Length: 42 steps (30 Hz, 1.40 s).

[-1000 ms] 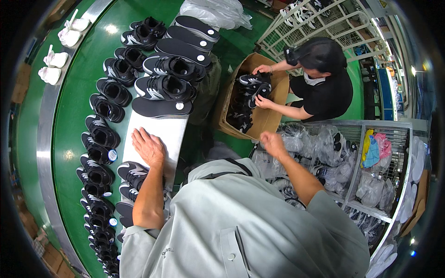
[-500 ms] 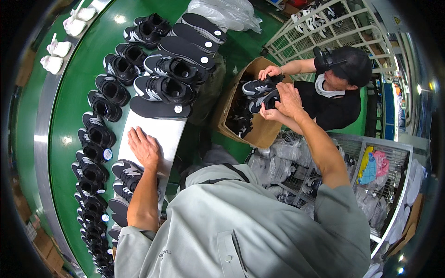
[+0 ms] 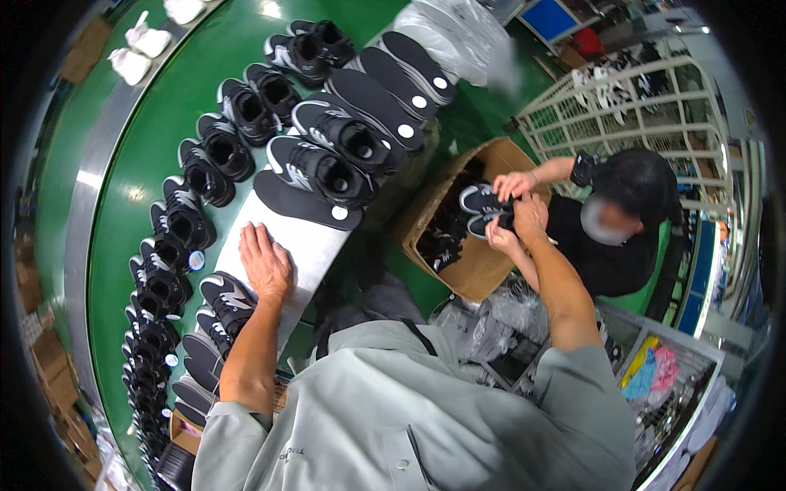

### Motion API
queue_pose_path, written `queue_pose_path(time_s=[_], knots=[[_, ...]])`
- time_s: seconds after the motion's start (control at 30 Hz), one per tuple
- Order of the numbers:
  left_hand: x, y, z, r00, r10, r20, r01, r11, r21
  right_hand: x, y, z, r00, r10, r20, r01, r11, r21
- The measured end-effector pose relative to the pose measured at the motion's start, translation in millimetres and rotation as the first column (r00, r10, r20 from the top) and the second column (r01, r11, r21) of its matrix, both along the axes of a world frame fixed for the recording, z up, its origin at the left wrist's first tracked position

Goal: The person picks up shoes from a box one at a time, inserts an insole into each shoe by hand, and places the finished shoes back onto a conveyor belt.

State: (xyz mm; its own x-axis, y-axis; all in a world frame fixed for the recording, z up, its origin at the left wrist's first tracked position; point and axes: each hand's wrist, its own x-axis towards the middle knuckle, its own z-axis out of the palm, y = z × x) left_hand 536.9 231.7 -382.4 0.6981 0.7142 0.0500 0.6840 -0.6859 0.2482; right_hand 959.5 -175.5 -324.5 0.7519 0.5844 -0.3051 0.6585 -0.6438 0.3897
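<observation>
My left hand (image 3: 266, 262) lies flat on the bare metal tabletop (image 3: 315, 245), fingers stretched out. Just beyond it is a flat black sole-shaped piece (image 3: 291, 195) with a round white sticker, and behind that a pair of black-and-grey sneakers (image 3: 321, 168). My right hand (image 3: 532, 214) reaches out to the right, its bent fingers at the heels of a second pair of black sneakers (image 3: 483, 200). A co-worker's two hands (image 3: 514, 185) hold the same pair over a cardboard box (image 3: 479, 280). My right fingertips are partly hidden there.
Several black sneakers (image 3: 184, 213) line the green belt (image 3: 123, 237) at the left. More sole-shaped pieces (image 3: 360, 100) lie at the table's far end. A wire cart (image 3: 639, 114) stands behind the co-worker (image 3: 606, 237), and a metal rack (image 3: 696, 360) at the lower right.
My view has swung, shifting the scene. The right hand and the co-worker's hands stay together at the sneakers over the box. My left hand still lies flat on the table.
</observation>
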Motion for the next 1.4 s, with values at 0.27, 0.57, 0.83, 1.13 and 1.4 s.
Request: queue_pose_path(time_s=[0.27, 0.57, 0.83, 1.13, 1.4], knots=[[0, 1, -4, 0.999, 0.038, 0.018, -0.038, 0.999, -0.037, -20, 23, 42, 0.992, 0.086, -0.091, -0.077, 0.993, 0.094], [3, 0, 0, 0.999, 0.047, -0.011, -0.048, 0.996, -0.079, -21, 163, 160, 0.974, 0.224, 0.020, -0.138, 0.526, 0.839], [3, 2, 3, 0.997, 0.062, -0.044, -0.068, 0.988, -0.139, 76, 448, 169, 0.954, -0.187, -0.234, 0.288, 0.790, 0.542], [4, 5, 10, 0.995, 0.089, -0.051, -0.097, 0.975, -0.201, 133, 569, 61, 0.916, -0.382, -0.125, 0.400, 0.834, 0.379], [6, 5, 6, 0.996, 0.084, -0.029, -0.088, 0.973, -0.211, 168, 578, -17, 0.953, -0.086, -0.292, 0.193, 0.912, 0.361]])
